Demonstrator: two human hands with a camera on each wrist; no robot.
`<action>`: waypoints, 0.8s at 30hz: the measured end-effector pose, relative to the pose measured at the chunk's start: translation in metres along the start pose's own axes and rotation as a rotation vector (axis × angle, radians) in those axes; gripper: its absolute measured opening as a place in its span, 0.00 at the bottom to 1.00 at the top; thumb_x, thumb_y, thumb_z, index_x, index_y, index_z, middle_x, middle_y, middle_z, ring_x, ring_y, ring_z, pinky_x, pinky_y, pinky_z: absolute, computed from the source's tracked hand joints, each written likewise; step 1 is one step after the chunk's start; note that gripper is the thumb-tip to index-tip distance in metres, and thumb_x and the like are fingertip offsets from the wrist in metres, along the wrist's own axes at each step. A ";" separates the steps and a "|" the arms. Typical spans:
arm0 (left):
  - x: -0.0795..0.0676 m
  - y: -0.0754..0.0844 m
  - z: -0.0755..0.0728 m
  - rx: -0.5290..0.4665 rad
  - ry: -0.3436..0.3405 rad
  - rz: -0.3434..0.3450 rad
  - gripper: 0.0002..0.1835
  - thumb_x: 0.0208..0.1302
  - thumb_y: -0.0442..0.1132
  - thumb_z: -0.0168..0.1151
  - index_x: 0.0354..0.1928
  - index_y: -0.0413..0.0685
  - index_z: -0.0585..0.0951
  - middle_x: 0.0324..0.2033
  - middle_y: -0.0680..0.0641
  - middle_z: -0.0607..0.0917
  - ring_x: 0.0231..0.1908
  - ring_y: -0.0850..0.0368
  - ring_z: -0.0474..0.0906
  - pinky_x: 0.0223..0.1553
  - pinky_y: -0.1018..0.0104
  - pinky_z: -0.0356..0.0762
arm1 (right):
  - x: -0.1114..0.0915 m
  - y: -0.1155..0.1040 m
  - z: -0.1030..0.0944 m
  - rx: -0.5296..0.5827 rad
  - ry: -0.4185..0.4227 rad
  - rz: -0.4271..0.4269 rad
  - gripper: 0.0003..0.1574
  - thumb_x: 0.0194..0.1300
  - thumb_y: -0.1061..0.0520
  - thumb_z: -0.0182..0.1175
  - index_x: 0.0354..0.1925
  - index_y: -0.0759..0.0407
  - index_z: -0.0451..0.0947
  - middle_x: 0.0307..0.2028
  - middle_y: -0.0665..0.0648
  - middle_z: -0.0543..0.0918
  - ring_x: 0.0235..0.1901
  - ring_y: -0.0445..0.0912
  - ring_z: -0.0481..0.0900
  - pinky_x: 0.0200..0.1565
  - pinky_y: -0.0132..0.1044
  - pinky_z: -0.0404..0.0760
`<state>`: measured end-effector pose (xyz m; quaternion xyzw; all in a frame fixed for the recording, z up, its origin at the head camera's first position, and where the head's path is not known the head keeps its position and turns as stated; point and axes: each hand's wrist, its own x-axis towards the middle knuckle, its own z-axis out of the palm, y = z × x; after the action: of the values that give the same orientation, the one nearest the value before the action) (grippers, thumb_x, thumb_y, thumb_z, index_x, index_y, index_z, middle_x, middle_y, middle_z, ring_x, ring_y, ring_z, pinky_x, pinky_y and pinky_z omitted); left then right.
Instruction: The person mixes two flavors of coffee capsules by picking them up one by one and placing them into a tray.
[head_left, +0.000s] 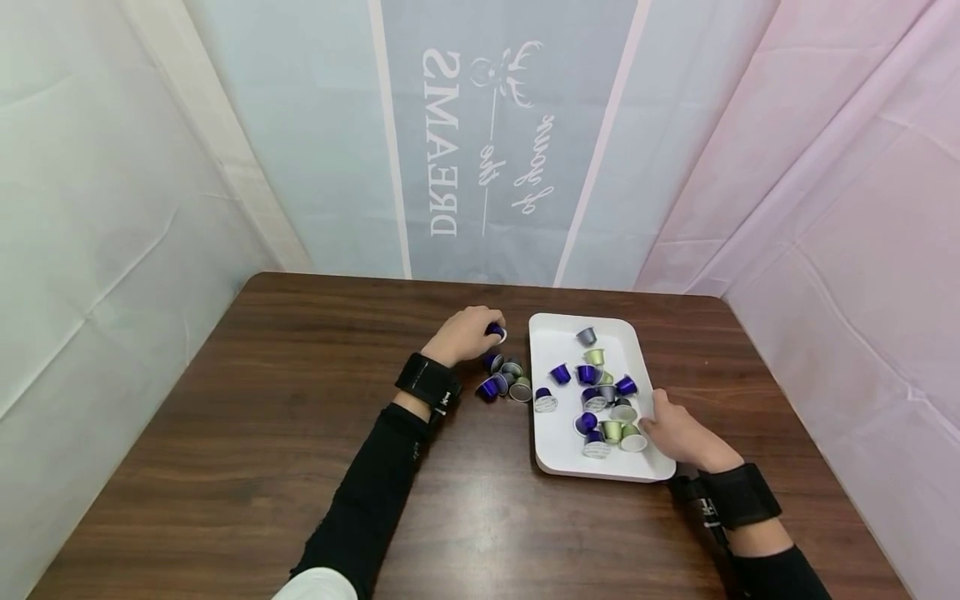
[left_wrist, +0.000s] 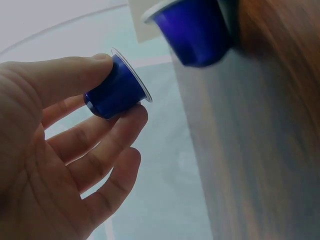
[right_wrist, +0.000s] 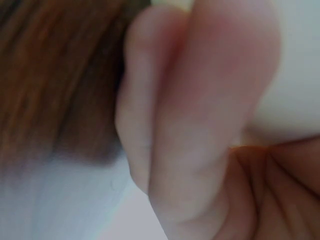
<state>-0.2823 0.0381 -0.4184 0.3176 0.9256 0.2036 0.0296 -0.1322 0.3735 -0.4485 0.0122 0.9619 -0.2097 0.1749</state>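
My left hand point(head_left: 465, 333) pinches a blue coffee capsule point(left_wrist: 116, 89) between thumb and fingertips, its silver rim facing away from the palm. Just below that hand in the head view, a small cluster of blue, grey and green capsules point(head_left: 521, 390) lies on the table, left of the white tray point(head_left: 555, 446). One blue capsule point(left_wrist: 192, 32) looms close in the left wrist view. At the tray's right edge my right hand point(head_left: 682, 435) grips the rim. Inside the tray lie several blue, green and grey capsules point(head_left: 611, 432), some upside down, some tipped over. Blurred fingers point(right_wrist: 205, 110) hide much of the right wrist view.
The brown wooden table point(head_left: 262, 433) extends left and in front of the tray. A hanging cloth point(head_left: 330, 150) with mirrored lettering stands behind it. Pale fabric walls point(head_left: 97, 250) close off both sides.
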 end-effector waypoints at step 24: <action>-0.002 0.049 0.001 0.038 -0.040 0.196 0.10 0.69 0.43 0.55 0.49 0.52 0.78 0.40 0.52 0.77 0.32 0.61 0.72 0.32 0.70 0.71 | -0.002 -0.002 0.000 -0.009 0.006 -0.007 0.32 0.70 0.60 0.47 0.58 0.83 0.47 0.53 0.86 0.63 0.51 0.65 0.71 0.45 0.54 0.73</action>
<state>-0.2521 0.0720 -0.4001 0.4112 0.8930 0.1815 0.0221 -0.1305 0.3723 -0.4469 0.0088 0.9634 -0.2062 0.1714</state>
